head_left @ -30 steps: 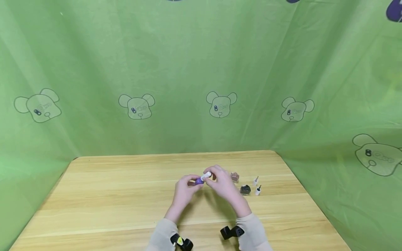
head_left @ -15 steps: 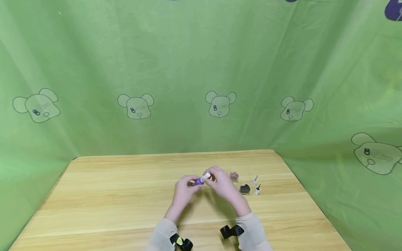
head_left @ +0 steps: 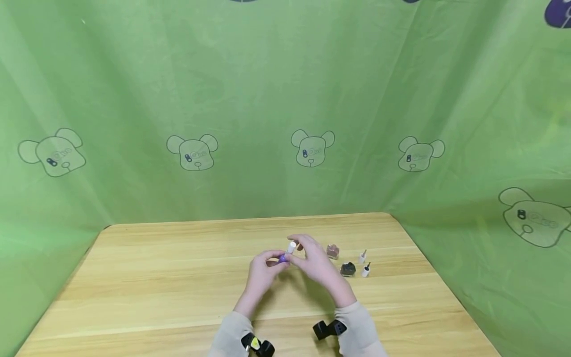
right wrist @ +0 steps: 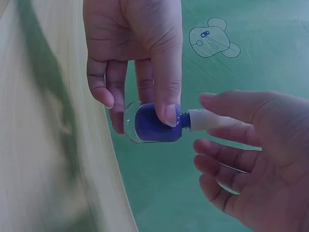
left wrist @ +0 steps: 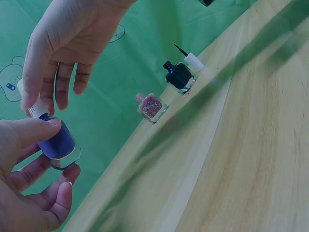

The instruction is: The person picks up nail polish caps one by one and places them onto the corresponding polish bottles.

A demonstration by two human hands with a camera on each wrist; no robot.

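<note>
Your left hand [head_left: 261, 271] is gripping clear-glass, purple-filled bottle [right wrist: 153, 129]; your right hand [head_left: 316, 260] is pinching white cylindrical cap [right wrist: 197, 121].

No lettering I can read with certainty on my feeds.
The green curtain [head_left: 250, 89] shows me repeated bear-head outlines [head_left: 312, 152], each with a dark-blue mark and a faint word I can't spell out; dark-blue prints [head_left: 558, 14] run off the top edge. Tiny print on the purple nail polish bottle's [left wrist: 60, 142] white cap [left wrist: 38, 109] is illegible.
</note>
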